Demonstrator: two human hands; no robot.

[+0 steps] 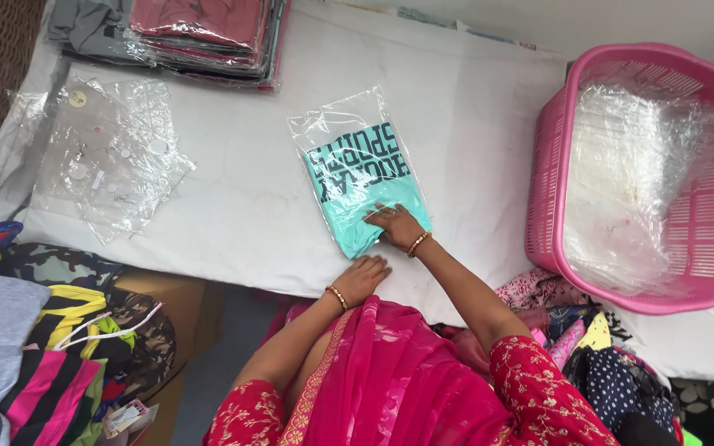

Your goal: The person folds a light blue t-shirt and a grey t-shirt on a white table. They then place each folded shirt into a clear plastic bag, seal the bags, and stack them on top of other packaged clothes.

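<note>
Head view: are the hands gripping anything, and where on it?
Neither grips. The right hand presses flat on the near end of the bagged turquoise shirt; the left hand rests on the white table cover.

Under the right hand [396, 225] lies a soft, matt cloth shirt [363, 194] in a clear, glossy plastic bag [324, 124]. The left hand [361, 277] rests just below it on the matt white cloth cover [241, 198]. Far right of the grip, a pink plastic basket [549, 165] holds crinkled shiny film [638, 173]. Far left lie more glossy bags [105, 157].
</note>
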